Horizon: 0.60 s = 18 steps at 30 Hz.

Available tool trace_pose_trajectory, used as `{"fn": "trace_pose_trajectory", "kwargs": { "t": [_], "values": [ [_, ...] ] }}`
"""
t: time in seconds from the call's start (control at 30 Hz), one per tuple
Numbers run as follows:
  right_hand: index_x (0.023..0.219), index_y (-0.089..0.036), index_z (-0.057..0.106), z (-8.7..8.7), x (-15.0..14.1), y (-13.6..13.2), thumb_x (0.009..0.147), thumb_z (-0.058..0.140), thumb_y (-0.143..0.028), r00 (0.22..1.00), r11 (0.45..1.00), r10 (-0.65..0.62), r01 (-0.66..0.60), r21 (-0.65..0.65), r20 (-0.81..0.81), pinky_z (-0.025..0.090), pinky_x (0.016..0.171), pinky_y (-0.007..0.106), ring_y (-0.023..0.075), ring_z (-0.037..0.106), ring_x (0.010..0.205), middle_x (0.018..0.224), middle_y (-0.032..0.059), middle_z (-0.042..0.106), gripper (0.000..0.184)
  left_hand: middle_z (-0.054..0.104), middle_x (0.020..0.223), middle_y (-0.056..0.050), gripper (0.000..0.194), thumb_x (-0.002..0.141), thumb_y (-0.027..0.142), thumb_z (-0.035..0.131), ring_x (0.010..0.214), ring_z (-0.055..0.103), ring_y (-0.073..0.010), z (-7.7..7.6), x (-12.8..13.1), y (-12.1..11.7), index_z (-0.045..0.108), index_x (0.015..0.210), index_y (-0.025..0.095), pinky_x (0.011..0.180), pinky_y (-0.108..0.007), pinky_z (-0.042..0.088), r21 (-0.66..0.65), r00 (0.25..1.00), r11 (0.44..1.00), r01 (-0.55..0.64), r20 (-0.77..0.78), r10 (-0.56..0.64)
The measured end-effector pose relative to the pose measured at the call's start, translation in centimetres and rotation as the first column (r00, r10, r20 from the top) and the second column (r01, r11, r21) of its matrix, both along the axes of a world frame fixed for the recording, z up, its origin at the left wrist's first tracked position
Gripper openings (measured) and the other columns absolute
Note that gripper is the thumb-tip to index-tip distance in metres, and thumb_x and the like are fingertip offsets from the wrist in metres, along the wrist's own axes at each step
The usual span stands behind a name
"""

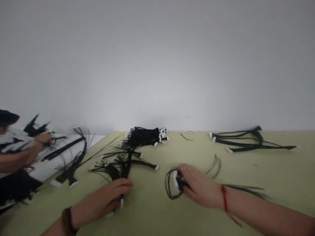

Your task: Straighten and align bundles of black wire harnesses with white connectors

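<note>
My right hand [200, 186], with a red string at the wrist, is closed on a black wire harness [169, 188]. Part of this harness bends in a loop left of the fingers, beside a white connector [175, 181]; loose wire ends trail out behind the wrist. My left hand [105, 198], wearing a dark bracelet, has its fingers curled over another black wire harness [114, 172] at the near end of a loose heap. A white connector [121, 202] shows just under those fingers. Motion blurs both hands somewhat, and the palms hide their exact hold.
Behind my left hand lies a thick stack of black harnesses [145, 136] with white connectors. Several more harnesses [246, 141] rest at the right rear, near a green strip [186, 137]. A co-worker's hand [41, 141] holds something dark at the left. A white wall stands behind the table [246, 167].
</note>
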State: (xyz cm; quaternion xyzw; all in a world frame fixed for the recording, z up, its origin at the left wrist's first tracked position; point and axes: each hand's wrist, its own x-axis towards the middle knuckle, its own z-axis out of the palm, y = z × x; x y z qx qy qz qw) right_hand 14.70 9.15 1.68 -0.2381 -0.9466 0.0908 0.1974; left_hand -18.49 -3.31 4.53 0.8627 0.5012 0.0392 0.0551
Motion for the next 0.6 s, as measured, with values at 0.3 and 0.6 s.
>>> {"fn": "trace_pose_trajectory", "kwargs": {
  "t": [0.3, 0.6],
  "values": [
    [0.122, -0.017, 0.048, -0.7, -17.3, 3.6, 0.087, 0.054, -0.034, 0.946, 0.943, 0.323, -0.325, 0.077, 0.035, 0.037, 0.094, 0.051, 0.0265, 0.044, 0.115, 0.129, 0.0103, 0.043, 0.039, 0.039, 0.143, -0.006, 0.049, 0.093, 0.041, 0.016, 0.134, 0.025, -0.0239, -1.0, -2.9, 1.9, 0.046, 0.128, 0.023, 0.110, -0.044, 0.021, 0.009, 0.996, 0.997, -0.073, 0.045, 0.073],
    [0.112, -0.014, 0.053, 1.1, -15.3, 7.8, 0.089, 0.051, -0.032, 0.996, 0.994, 0.093, -0.093, -0.059, 0.009, 0.050, 0.075, 0.036, 0.0172, 0.057, 0.088, 0.107, 0.0073, 0.056, 0.029, 0.029, 0.148, -0.007, 0.043, 0.094, 0.033, 0.031, 0.136, 0.018, -0.0302, -3.0, 1.6, 5.8, 0.035, 0.136, 0.028, 0.108, -0.058, 0.016, 0.092, 0.975, 0.971, -0.221, 0.056, 0.217]
  ]
}}
